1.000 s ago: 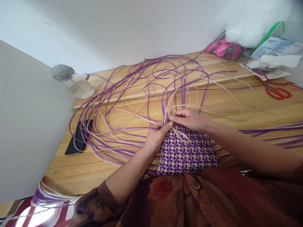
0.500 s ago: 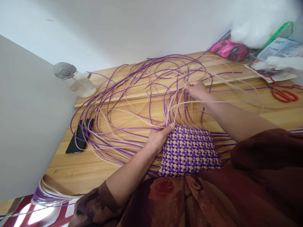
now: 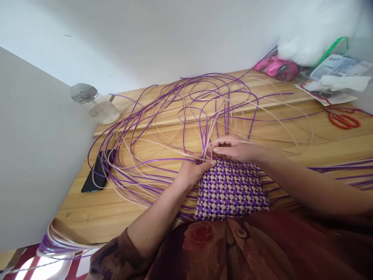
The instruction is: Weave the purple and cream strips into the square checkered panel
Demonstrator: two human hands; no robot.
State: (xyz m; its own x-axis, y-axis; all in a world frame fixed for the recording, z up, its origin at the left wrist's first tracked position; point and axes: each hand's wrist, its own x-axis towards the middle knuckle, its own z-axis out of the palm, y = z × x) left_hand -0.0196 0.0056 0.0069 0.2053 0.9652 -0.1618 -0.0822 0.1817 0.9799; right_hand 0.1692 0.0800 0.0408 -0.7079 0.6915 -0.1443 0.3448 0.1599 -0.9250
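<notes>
A woven panel (image 3: 233, 190) of purple and beige strands lies against my front at the table's near edge. My left hand (image 3: 194, 169) grips its far left corner, thumb on top and fingers underneath. Close by, my right hand (image 3: 233, 148) is at the panel's far edge, its thumb and fingertips closed around a beige strand (image 3: 212, 146). Long loose purple and beige strands (image 3: 131, 112) fan out from the weave to the left, to the right and away from me.
A black phone (image 3: 99, 171) lies under strands at the left, with a lidded clear bottle (image 3: 97, 105) behind it. Red-handled scissors (image 3: 344, 119), papers (image 3: 335, 72) and a bag with pink contents (image 3: 276, 68) are at the right. Walls bound the wooden table (image 3: 78, 206).
My right hand has come down toward me from out along the strands to the panel's far edge, beside my left thumb. My left hand keeps its hold on the corner.
</notes>
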